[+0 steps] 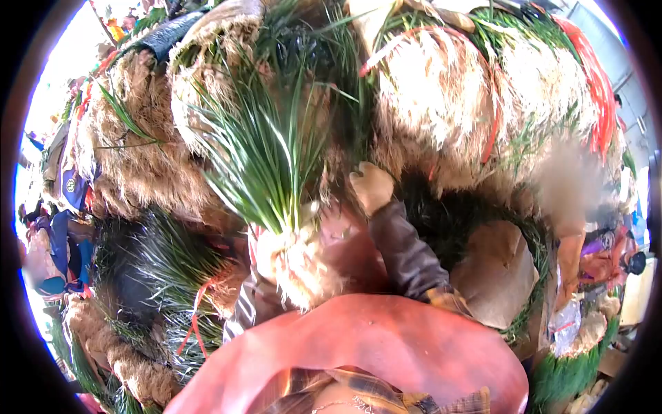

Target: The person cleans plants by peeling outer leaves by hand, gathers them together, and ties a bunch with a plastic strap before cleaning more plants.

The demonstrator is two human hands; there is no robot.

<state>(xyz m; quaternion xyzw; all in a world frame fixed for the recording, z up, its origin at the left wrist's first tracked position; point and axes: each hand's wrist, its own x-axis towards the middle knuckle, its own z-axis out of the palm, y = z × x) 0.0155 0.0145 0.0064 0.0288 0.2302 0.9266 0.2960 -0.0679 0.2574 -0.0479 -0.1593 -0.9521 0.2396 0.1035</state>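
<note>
A loose bunch of green onions [286, 186] stands upright in front of my chest, its leaves fanning up and left and its pale roots hanging down. My left hand [277, 252] is closed around the bunch at the base of the leaves, largely hidden by stems and roots. To the right, my right hand [372, 188] is raised with fingers curled, close to the bundles stacked ahead. What it holds, if anything, I cannot make out. Behind the bunch shows a pink-red surface [352, 241], like the apron [358, 338] I wear.
Large root-out bundles [434, 96] tied with red strips [493, 117] are stacked ahead, with more bundles [131, 131] at the left. A red-tied bunch [224, 286] lies by my left sleeve. Brown paper or cardboard [496, 272] lies at the right. Smudges blur both sides.
</note>
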